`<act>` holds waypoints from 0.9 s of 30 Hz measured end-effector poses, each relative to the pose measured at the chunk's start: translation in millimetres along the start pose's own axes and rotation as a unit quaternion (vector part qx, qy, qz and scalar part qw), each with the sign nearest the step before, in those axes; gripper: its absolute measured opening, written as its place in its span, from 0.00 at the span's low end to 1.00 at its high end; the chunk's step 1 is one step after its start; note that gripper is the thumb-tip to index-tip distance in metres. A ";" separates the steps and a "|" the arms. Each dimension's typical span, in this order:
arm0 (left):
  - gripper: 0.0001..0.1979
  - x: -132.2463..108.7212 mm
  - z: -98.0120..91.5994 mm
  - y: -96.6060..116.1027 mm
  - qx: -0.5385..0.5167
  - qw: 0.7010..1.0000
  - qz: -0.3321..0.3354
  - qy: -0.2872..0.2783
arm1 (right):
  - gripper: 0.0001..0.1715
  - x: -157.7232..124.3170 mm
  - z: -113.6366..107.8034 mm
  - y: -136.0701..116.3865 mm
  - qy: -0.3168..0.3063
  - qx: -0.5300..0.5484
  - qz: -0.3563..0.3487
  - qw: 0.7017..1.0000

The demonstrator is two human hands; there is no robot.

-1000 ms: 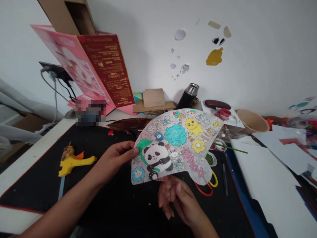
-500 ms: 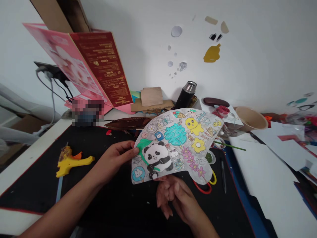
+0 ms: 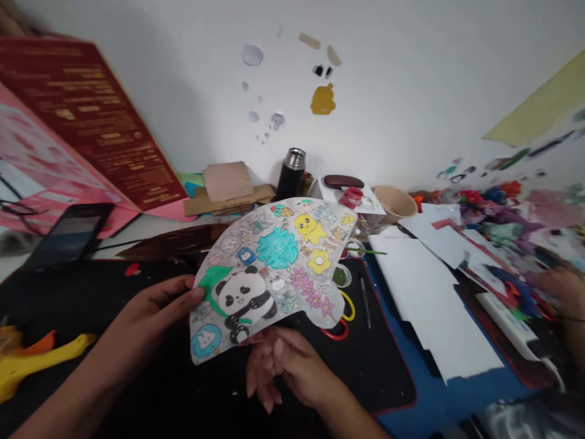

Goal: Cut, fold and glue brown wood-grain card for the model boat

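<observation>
My left hand (image 3: pixel 167 311) pinches the left edge of a fan-shaped paper sheet (image 3: pixel 286 283) between thumb and fingers. Coloured drawings cover the sheet: a panda with a green leaf, turquoise lettering, a yellow figure and purple flowers. Below its lower edge is my right hand (image 3: pixel 287 369), palm turned up, with loosely curled fingers apart. One fingertip of it reaches the sheet's lower edge, partly hidden behind it. Red and yellow scissor handles (image 3: pixel 336 331) stick out from under the sheet's right side, on the black mat (image 3: pixel 365 378).
A yellow glue gun (image 3: pixel 43 360) lies at left, near a phone (image 3: pixel 68 235). Behind the sheet stand a black thermos (image 3: pixel 291 174) and a brown bowl (image 3: pixel 395 204). A pen (image 3: pixel 365 302), white boards (image 3: pixel 434 299) and a power strip (image 3: pixel 507 323) lie rightward. Another person's hand (image 3: pixel 560 289) is at far right.
The view has turned right, bringing the power strip and another person's hand into sight. The sheet has tilted slightly, its left end lower. My left hand keeps its pinch.
</observation>
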State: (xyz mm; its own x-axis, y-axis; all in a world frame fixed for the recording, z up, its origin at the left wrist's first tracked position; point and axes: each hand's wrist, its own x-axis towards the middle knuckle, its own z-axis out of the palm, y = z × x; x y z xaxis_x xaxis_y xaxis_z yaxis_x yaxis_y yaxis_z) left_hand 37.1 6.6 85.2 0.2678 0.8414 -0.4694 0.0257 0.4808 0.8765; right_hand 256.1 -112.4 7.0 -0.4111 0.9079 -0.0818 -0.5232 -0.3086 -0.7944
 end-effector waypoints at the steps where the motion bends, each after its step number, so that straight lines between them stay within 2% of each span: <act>1: 0.29 -1.3 4.3 6.0 0.006 1.000 -0.008 0.019 | 0.45 0.7 -0.8 0.1 -0.002 -0.002 0.003 1.000; 5: 0.33 -7.2 25.8 33.6 0.018 0.996 -0.063 0.062 | 0.46 3.4 -3.6 1.0 -0.016 -0.006 0.005 1.000; 8: 0.32 -6.1 39.1 48.2 0.045 0.995 -0.067 0.056 | 0.42 5.0 -5.1 2.1 -0.024 -0.019 0.005 1.000; 10: 0.32 -1.7 47.7 51.7 0.071 0.996 -0.048 0.012 | 0.41 5.7 -5.9 3.0 -0.032 -0.029 0.008 0.999; 12: 0.29 4.1 60.4 50.8 0.088 0.993 -0.017 -0.073 | 0.38 6.1 -6.6 3.5 -0.030 -0.028 0.013 0.999; 14: 0.25 9.4 80.6 46.6 0.098 0.981 0.018 -0.166 | 0.37 6.3 -7.2 3.7 -0.030 -0.021 0.021 0.999; 16: 0.23 13.5 108.8 40.0 0.111 0.963 0.032 -0.244 | 0.39 6.7 -7.7 4.0 -0.034 -0.023 0.022 0.999; 19: 0.22 20.1 157.2 26.6 0.117 0.938 0.007 -0.327 | 0.42 7.6 -8.6 6.1 -0.024 -0.031 0.006 0.999; 22: 0.21 31.6 197.7 10.6 0.070 0.912 -0.081 -0.395 | 0.43 8.3 -9.2 8.5 -0.012 -0.026 -0.002 1.000; 27: 0.19 53.1 235.4 -12.2 0.069 0.894 -0.128 -0.424 | 0.41 8.3 -6.9 4.8 -0.007 -0.040 -0.006 0.999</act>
State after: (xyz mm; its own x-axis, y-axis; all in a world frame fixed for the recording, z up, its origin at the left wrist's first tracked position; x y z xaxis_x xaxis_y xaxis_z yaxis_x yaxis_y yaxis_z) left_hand 277.7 -12.7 74.8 0.8685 0.1894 -0.4580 0.2939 0.5472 0.7837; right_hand 255.4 -104.4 -1.7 -0.4156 0.9073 -0.0646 -0.4663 -0.2735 -0.8413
